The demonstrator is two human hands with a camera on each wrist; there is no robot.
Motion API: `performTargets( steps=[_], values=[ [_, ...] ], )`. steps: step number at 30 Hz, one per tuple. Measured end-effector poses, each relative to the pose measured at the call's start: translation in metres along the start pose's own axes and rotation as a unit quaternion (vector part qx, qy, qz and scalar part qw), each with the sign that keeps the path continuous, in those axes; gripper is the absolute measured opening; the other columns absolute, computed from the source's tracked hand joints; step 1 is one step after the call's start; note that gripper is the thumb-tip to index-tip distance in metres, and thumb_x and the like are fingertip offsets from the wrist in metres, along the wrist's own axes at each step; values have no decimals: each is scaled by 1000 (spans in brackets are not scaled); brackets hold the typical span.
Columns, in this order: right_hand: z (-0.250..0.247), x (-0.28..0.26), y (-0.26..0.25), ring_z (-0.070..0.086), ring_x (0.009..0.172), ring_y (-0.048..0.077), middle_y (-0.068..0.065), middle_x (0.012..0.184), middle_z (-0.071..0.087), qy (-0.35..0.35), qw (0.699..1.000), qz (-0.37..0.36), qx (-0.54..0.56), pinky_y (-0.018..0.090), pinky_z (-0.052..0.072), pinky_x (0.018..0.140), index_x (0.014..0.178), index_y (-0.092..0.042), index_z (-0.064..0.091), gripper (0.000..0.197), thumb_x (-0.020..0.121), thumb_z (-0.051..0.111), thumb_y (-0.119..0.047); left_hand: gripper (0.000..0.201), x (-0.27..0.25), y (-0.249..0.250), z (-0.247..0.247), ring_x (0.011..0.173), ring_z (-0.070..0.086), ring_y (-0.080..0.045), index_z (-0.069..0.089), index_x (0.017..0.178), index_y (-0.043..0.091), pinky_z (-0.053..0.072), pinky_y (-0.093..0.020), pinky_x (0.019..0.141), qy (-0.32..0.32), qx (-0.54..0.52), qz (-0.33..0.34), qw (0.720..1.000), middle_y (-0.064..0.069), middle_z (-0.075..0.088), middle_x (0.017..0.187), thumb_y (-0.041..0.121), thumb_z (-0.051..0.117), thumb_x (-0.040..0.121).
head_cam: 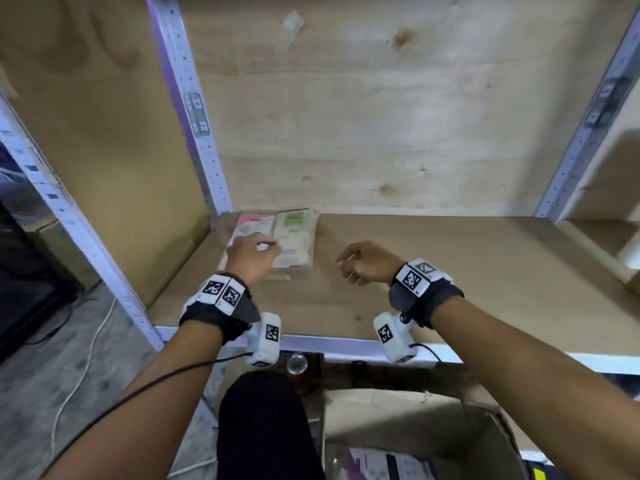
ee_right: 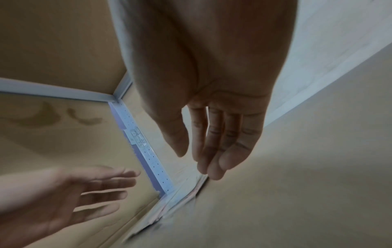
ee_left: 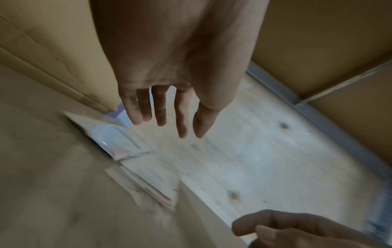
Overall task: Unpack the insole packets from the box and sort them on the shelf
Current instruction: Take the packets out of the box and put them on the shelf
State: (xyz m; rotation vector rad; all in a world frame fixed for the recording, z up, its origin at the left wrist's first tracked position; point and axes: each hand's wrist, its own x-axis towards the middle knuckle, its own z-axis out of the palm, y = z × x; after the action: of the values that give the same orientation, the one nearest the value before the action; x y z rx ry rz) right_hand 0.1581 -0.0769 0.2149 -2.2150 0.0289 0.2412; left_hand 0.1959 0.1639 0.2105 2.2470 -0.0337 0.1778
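Note:
Two insole packets lie side by side in the back left corner of the wooden shelf (head_cam: 433, 271): a pink one (head_cam: 254, 221) and a green-labelled one (head_cam: 297, 226). My left hand (head_cam: 256, 252) hovers over their near ends, its fingers (ee_left: 159, 109) straight and holding nothing. In the left wrist view the packets (ee_left: 114, 139) lie below those fingers. My right hand (head_cam: 358, 263) hangs above the bare shelf board to the right of the packets, its fingers (ee_right: 214, 144) relaxed and empty. The open cardboard box (head_cam: 485, 420) stands below the shelf, with a purple-and-white packet (head_cam: 391, 462) inside.
Perforated metal uprights (head_cam: 188, 109) (head_cam: 588, 126) frame the bay, and a metal rail (head_cam: 329, 341) runs along its front edge. Plywood closes the back and a brown board the left side. My knee in black trousers (head_cam: 263, 427) is beside the box. A white cable (head_cam: 86, 358) lies on the floor at left.

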Motion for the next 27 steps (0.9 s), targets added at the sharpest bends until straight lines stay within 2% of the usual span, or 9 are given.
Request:
performTargets(
  steps=[2, 5, 7, 11, 14, 17, 20, 23, 27],
  values=[
    [-6, -40, 10, 60, 61, 19, 8, 77, 64, -25, 1000, -8, 8, 22, 49, 53, 103, -8, 61, 9, 94, 58, -10, 7, -34, 22, 13, 111, 63, -17, 72, 96, 23, 47, -30, 101, -32, -22, 27, 999, 2, 71, 112, 23, 71, 89],
    [-16, -96, 30, 65, 71, 22, 11, 86, 67, -29, 999, -29, -30, 33, 57, 67, 109, -2, 62, 18, 95, 59, -14, 5, -84, 47, 34, 102, 65, -14, 71, 93, 25, 45, -23, 87, -41, -64, 65, 995, 3, 72, 105, 22, 71, 88],
    [-23, -134, 47, 66, 75, 23, 12, 88, 68, -27, 998, -28, -41, 38, 58, 74, 110, 0, 63, 21, 95, 59, -15, 7, -117, 58, 49, 98, 64, -13, 72, 96, 23, 46, -23, 85, -52, -86, 71, 992, 2, 72, 104, 22, 70, 89],
    [-36, -196, 75, 66, 66, 15, 5, 81, 71, -32, 998, -25, -48, 27, 54, 58, 101, -5, 65, 14, 92, 59, -14, 6, -175, 67, 77, 89, 63, -19, 72, 95, 24, 55, -43, 95, -114, -111, 47, 986, -2, 70, 97, 23, 68, 90],
    [-29, -230, 106, 65, 58, 10, 3, 78, 71, -32, 998, -5, -44, 24, 52, 54, 96, -8, 67, 10, 91, 59, -10, 10, -213, 59, 105, 101, 69, -29, 69, 80, 28, 55, -46, 96, -158, -86, 25, 983, -5, 73, 96, 26, 67, 90],
    [-11, -244, 142, 68, 66, 16, 3, 80, 72, -55, 996, 28, -64, 31, 55, 63, 97, -9, 68, 10, 92, 59, -10, 11, -239, 40, 137, 100, 71, -30, 69, 79, 27, 55, -47, 96, -225, -52, 0, 973, -6, 73, 94, 28, 66, 90],
    [13, -244, 178, 69, 73, 19, 6, 86, 72, -103, 989, 49, -90, 23, 52, 57, 98, -9, 67, 9, 95, 59, -12, 13, -256, 15, 167, 84, 71, -28, 73, 91, 18, 59, -45, 88, -286, 4, -21, 958, -9, 74, 88, 27, 64, 92],
    [40, -233, 212, 69, 70, 13, 4, 90, 74, -114, 984, 72, -116, 21, 55, 59, 89, -17, 70, 10, 91, 62, -10, 18, -264, -13, 192, 98, 70, -34, 75, 100, 11, 58, -40, 88, -308, 45, -51, 949, -15, 75, 101, 25, 65, 93],
    [80, -204, 254, 73, 86, 24, 10, 94, 76, -159, 971, 117, -132, 35, 61, 81, 91, -6, 74, 13, 88, 61, -6, 21, -266, -52, 220, 108, 68, -30, 78, 102, 16, 53, -34, 95, -343, 146, -88, 924, -9, 75, 110, 30, 64, 94]
  ],
)
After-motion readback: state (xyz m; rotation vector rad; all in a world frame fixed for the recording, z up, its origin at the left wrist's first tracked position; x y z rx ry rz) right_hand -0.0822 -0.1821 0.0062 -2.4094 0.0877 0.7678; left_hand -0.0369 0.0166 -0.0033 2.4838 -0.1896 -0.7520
